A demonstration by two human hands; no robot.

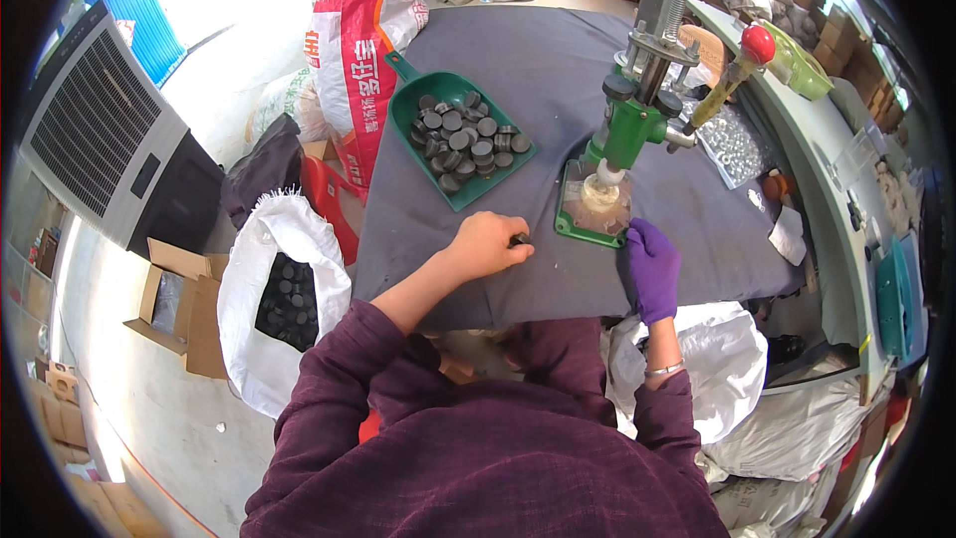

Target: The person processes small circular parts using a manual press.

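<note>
My left hand (pixel 488 244) rests on the grey cloth of the table (pixel 538 70), fingers closed on a small black disc (pixel 520 238). My right hand (pixel 651 264), in a purple glove, lies at the front right corner of the green hand press's base (pixel 590 214); whether it holds anything cannot be told. The press (pixel 637 110) stands upright with a spring on top and a red-knobbed lever (pixel 742 65) pointing right. A green scoop (pixel 460 136) with several black discs sits to the left of the press.
A white sack (pixel 284 289) of black discs stands at the table's left. A red and white printed sack (pixel 349 50) leans behind it. Bags of small silver parts (pixel 735 144) lie right of the press. Cardboard boxes (pixel 174 304) sit on the floor, and a cooler unit (pixel 100 134) stands far left.
</note>
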